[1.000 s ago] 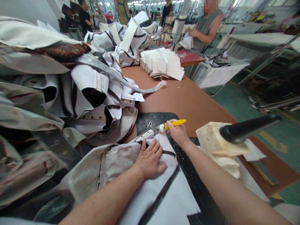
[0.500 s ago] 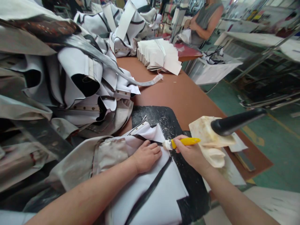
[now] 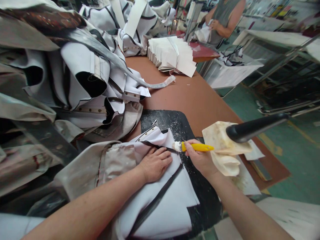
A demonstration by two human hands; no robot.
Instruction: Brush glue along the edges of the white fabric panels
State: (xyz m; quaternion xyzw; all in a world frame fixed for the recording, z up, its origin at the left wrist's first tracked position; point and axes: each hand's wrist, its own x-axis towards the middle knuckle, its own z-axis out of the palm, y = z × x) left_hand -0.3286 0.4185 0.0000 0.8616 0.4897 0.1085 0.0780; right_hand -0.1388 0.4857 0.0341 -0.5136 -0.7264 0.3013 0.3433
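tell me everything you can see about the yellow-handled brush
The brush is small, with a bright yellow handle that looks like plastic and a short tuft of pale, whitish bristles at its left end. It lies nearly level, bristles pointing left. The right hand is closed around the handle. The bristle tip meets the edge of the white fabric piece, near its black trim, above the black mat. The left hand presses flat on the fabric beside it, not touching the brush.

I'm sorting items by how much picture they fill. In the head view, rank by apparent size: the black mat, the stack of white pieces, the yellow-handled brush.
1. black mat, partly covered
2. stack of white pieces, farther away, so unsure
3. yellow-handled brush, smallest
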